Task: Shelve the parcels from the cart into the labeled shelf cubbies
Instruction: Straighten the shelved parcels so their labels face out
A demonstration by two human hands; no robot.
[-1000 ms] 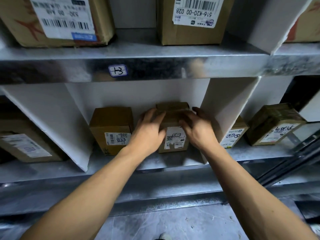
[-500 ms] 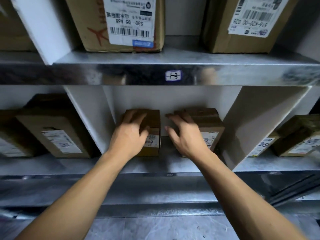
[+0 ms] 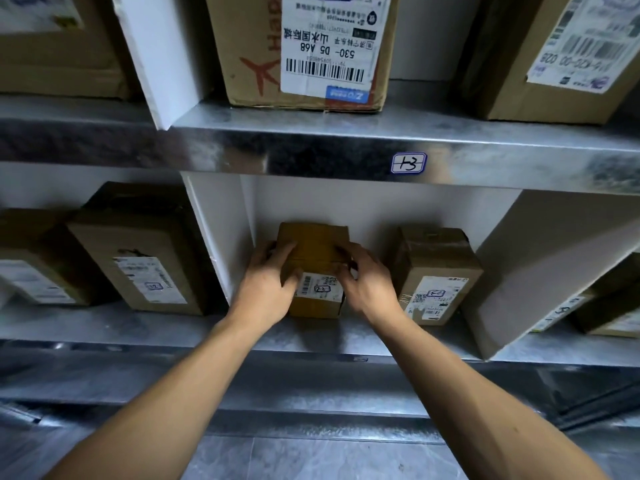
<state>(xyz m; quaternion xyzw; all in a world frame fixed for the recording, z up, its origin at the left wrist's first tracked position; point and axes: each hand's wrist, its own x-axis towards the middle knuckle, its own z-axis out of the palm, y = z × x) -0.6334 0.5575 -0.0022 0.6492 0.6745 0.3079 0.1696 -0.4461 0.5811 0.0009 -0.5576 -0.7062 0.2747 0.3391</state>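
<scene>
The small brown parcel (image 3: pixel 313 251) sits on the metal shelf (image 3: pixel 138 327) in the cubby (image 3: pixel 374 209) below and to the left of the handwritten "13" tag (image 3: pixel 408 163), with its printed label (image 3: pixel 318 289) facing out. Both hands hold it. The left hand (image 3: pixel 266 292) wraps its left front corner and the right hand (image 3: pixel 367 289) its right front corner, so each grip is clamped on the box with fingers curled over the top edge.

The box appears to rest on the shelf rather than hang in the air, so the step in hand looks like seating it and squaring it in place. The penned mark on its label is too small to read with certainty, so its match to the tag cannot be checked.

Directly below the tag stands a second taped parcel (image 3: pixel 436 275), with a gap between the two. Further left of the tag a white divider (image 3: pixel 218 237) closes the cubby, and more boxes (image 3: pixel 145 258) lie beyond it. Above and left of the tag a larger carton (image 3: pixel 304 50) fills the upper level.

The next move probably calls for a short push deeper in, clear of the neighbour. Both grips then let go and go back to the cart, which is out of view.
</scene>
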